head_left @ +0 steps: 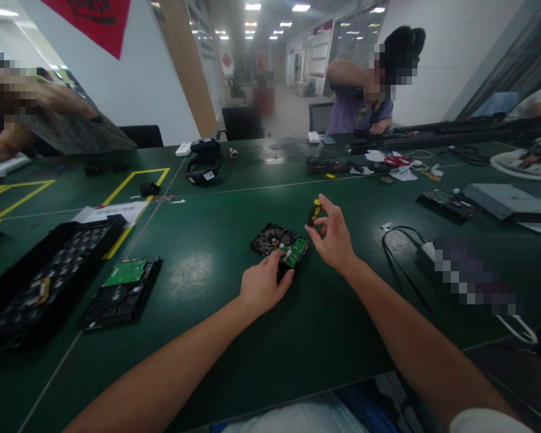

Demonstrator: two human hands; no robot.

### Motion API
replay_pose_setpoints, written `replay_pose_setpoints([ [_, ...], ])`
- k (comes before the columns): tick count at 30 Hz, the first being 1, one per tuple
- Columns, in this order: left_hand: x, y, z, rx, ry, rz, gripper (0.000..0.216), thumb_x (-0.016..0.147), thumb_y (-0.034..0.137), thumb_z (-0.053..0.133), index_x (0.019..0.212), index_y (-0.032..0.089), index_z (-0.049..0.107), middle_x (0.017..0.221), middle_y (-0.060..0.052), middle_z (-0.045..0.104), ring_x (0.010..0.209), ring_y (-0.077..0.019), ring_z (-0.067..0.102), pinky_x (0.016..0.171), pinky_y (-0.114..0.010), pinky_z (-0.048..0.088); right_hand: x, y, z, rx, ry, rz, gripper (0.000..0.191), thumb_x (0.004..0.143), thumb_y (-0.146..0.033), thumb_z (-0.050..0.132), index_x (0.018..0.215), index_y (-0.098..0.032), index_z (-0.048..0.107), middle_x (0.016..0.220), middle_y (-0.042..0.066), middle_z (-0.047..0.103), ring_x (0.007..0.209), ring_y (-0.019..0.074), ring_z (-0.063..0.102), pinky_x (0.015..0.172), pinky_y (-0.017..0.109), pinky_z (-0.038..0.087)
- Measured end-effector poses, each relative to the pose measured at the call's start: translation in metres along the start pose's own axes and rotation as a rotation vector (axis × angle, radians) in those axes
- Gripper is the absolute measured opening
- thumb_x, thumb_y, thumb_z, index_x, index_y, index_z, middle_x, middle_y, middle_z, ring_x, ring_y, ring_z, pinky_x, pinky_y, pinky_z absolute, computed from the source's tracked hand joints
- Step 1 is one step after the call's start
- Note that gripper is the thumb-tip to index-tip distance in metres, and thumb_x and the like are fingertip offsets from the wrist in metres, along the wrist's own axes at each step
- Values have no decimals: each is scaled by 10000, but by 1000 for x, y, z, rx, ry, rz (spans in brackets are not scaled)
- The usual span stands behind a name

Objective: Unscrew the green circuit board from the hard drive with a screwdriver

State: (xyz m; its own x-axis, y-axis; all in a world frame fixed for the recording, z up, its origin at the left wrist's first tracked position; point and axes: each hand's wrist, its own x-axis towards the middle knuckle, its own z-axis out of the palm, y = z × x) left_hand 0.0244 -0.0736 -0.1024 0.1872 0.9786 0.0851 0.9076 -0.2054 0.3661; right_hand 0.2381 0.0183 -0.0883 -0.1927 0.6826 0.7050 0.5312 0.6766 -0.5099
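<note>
Nearest me, my left hand [264, 288] is gripping with curled fingers the near edge of the hard drive [273, 239], lying circuit board [294, 249] up on the table [207, 270]. My right hand [336, 237] is pinching a screwdriver [314, 211] just above. I'm judging the drive dense and its circuit board fragile: grip the metal sides.
</note>
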Motion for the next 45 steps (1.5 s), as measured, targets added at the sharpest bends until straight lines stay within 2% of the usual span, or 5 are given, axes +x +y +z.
replay_pose_setpoints([
  [13, 0, 3, -4, 0, -20, -11, 484, 1010, 509, 525, 1426, 266, 484, 1159, -51, 748, 897, -231, 745, 697, -321, 501, 0, -1, 0, 16, -20, 2, 815, 956, -187, 635, 1635, -417, 247, 1478, 117, 452, 908, 191, 688, 713, 370, 665],
  [20, 0, 3, -4, 6, -28, -27, 487, 1005, 510, 534, 1423, 265, 487, 1169, -51, 748, 907, -235, 746, 711, -322, 509, 0, 1, 1, 15, -7, 28, 820, 942, -169, 650, 1627, -410, 271, 1442, 105, 484, 864, 184, 698, 751, 403, 670],
  [25, 0, 5, -6, -6, -42, -31, 492, 1007, 504, 533, 1435, 267, 483, 1168, -57, 747, 906, -237, 746, 732, -329, 520, 0, 0, 1, 29, -5, 11, 833, 931, -172, 663, 1627, -410, 271, 1459, 110, 470, 867, 182, 679, 698, 381, 668],
  [29, 0, 6, -6, -5, -57, -50, 501, 1001, 505, 547, 1438, 267, 486, 1181, -64, 744, 928, -238, 746, 764, -328, 526, 0, 0, 1, 41, -13, -7, 818, 939, -179, 645, 1631, -395, 265, 1469, 121, 469, 927, 201, 662, 726, 386, 679],
  [45, 0, 4, -6, 0, -48, -36, 493, 1011, 508, 526, 1434, 261, 476, 1194, -67, 745, 936, -241, 748, 759, -326, 522, 1, -1, 0, 25, -10, -12, 847, 939, -162, 638, 1646, -398, 236, 1441, 124, 479, 893, 186, 664, 742, 379, 664],
])
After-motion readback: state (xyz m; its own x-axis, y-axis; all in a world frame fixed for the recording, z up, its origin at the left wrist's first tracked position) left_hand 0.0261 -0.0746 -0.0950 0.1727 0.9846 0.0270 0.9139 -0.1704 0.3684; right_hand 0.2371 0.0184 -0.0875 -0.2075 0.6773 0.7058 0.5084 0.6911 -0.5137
